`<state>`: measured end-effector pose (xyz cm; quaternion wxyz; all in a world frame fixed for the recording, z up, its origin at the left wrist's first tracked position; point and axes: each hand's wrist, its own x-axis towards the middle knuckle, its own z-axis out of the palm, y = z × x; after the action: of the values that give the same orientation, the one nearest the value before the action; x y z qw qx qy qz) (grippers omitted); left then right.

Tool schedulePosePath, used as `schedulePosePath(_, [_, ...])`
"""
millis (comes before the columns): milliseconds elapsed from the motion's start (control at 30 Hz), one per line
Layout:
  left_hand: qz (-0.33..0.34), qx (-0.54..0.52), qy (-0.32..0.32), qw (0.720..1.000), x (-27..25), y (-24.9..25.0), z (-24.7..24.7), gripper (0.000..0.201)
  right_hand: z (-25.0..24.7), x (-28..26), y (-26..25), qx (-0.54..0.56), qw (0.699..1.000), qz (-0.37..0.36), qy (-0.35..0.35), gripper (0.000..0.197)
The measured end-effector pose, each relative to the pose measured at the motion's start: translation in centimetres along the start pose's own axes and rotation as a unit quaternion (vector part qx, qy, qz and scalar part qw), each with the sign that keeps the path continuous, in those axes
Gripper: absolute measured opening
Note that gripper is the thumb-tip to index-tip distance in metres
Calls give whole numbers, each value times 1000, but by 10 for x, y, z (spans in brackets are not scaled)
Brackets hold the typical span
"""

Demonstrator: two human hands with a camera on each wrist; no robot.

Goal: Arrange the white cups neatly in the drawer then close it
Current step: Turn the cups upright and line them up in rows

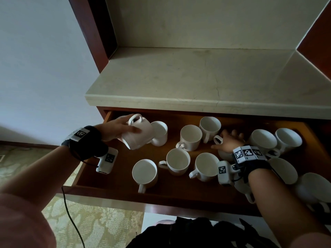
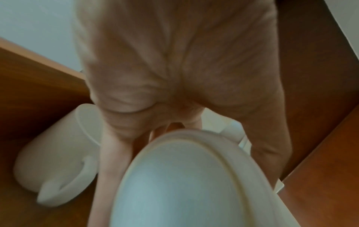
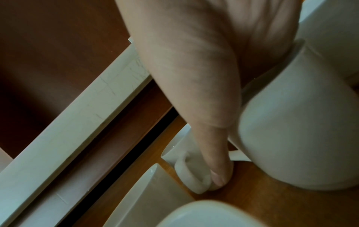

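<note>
head: looked down from above at the open drawer [image 1: 114, 187]
wrists: sat close under each palm, sharing its cups

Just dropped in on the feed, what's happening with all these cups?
A person is sorting white cups in an open drawer. The left hand holds one cup tipped on its side above the drawer's left end. The right hand grips another cup mid-drawer. The other cups stand scattered, not yet in rows.
</note>
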<state>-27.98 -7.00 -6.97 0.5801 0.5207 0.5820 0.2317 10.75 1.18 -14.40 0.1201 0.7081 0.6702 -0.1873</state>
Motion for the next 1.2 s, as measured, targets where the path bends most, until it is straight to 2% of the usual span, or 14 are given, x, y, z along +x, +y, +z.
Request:
schedulePosePath(67, [17,-32,14,999,-2,0,2,64,0,0,0,0,1000,1,-2,81])
schedulePosePath(167, [33,-69,47,996,-1,-1,3,90,0,0,0,-2,1000,0,-2,81])
schedulePosePath(200, [36,-73,61,995,-1,-1,3,92,0,0,0,-3,1000,0,-1,81])
schedulePosePath(267, [38,-66,73,994,-1,-2,1,88,-1,-1,0,-4,1000,1,-1,81])
schedulePosePath(400, [46,-2,72,996,-3,-3,-2,65,-1,-2,-1,-5,1000,3,-2,81])
schedulePosePath(467, [55,48,72,995,-5,-3,-3,69,-1,-3,-1,-7,1000,3,-2,81])
schedulePosePath(533, [55,77,67,993,-6,-3,-3,83,-2,-3,-1,-6,1000,3,-3,80])
schedulePosePath(700, [30,106,46,993,-6,-4,-5,96,-2,-3,-2,-2,1000,4,-2,79])
schedulePosePath(767, [19,121,35,992,-5,-5,-8,85,-2,-3,-2,0,1000,4,-5,79])
schedulePosePath(900, [-1,202,35,979,-2,-5,-10,47,-3,-4,-1,0,1000,3,-4,79])
schedulePosePath(1033, [-8,319,56,946,2,-6,-11,39,-3,-5,-2,-4,1000,3,-4,78])
schedulePosePath(1200, [-19,424,42,905,3,-4,-5,34,-2,-7,-1,3,1000,0,4,75])
